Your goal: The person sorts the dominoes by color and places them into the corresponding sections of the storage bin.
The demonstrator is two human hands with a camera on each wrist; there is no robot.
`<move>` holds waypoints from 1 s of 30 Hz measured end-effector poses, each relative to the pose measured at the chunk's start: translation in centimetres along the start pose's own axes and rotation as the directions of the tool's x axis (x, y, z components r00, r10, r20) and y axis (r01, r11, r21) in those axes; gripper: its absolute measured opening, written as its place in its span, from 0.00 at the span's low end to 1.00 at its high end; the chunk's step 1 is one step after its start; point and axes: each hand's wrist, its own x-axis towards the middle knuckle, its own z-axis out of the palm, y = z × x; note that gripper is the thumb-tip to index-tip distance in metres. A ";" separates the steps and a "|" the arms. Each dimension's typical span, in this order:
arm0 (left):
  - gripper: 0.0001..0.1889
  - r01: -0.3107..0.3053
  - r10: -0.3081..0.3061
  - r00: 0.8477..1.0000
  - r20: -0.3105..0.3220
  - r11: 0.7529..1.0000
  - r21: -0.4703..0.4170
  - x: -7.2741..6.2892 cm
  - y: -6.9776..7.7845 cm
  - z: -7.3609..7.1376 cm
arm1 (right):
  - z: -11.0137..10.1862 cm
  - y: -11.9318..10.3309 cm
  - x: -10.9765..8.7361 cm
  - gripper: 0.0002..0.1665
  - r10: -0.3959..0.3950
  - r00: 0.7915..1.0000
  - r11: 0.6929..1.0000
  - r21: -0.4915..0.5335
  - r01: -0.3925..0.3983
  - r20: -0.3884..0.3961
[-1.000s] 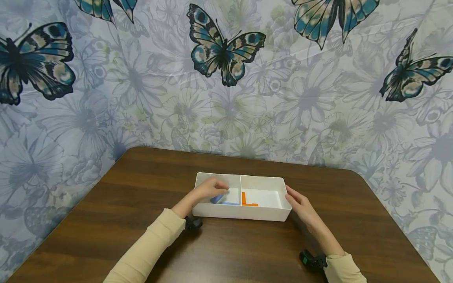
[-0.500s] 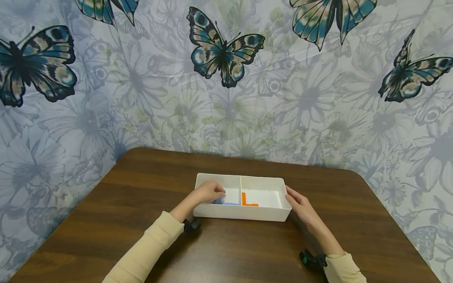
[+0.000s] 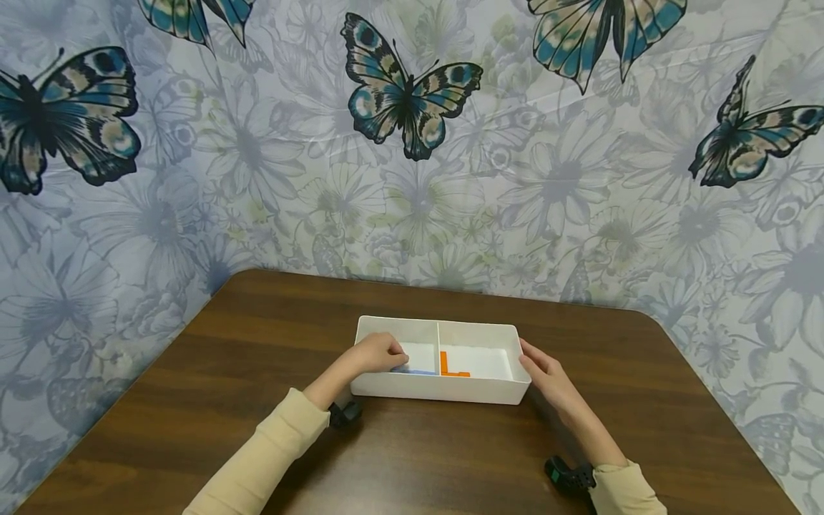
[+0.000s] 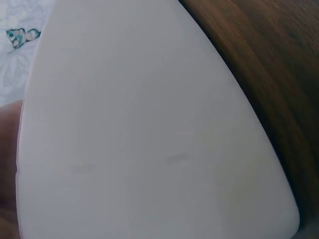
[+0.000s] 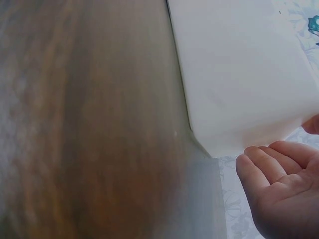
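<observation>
A white two-compartment tray [image 3: 476, 390] sits on the table. My left hand [image 3: 373, 352] reaches over the front wall into its left compartment, with fingers bent and thumb and fingertips close together. A flat blue strip [image 3: 421, 372] lies along the front wall there, partly under that hand; whether the fingertips pinch a blue piece is hidden. In the left wrist view the tray's wall [image 4: 149, 114] covers nearly everything. My right hand [image 3: 547, 372] rests against the tray's right end from outside, its fingers [image 5: 266, 167] fairly straight. An orange L-shaped piece [image 3: 444, 365] lies in the right compartment.
A thin divider [image 3: 439, 347] parts the tray's two compartments. Brown wooden table [image 3: 450, 458] surrounds the tray. Behind the table hangs a cloth [image 3: 290, 179] printed with flowers and butterflies. Dark bands [image 3: 569, 476] are on both wrists.
My left hand has shifted slightly left and lower, its fingers bending more. The tilted blue piece beneath it has gone from sight. My right hand and the orange piece stay put.
</observation>
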 end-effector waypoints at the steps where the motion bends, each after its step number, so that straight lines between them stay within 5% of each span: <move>1: 0.13 -0.002 0.002 1.000 -0.001 1.000 -0.002 0.0 0.0 0.0 | 0.0 0.0 0.0 0.33 -0.017 1.000 1.000 -0.018 0.017 -0.010; 13: 0.14 0.003 -0.003 1.000 0.006 0.999 -0.034 -0.1 -0.1 0.1 | 0.0 0.0 0.0 0.34 0.047 0.999 0.999 0.021 -0.047 -0.001; 30: 0.06 0.053 -0.052 0.998 0.021 0.998 -0.047 0.0 -0.4 0.3 | 0.0 -0.3 -0.1 0.34 0.032 0.999 0.999 0.019 -0.032 0.003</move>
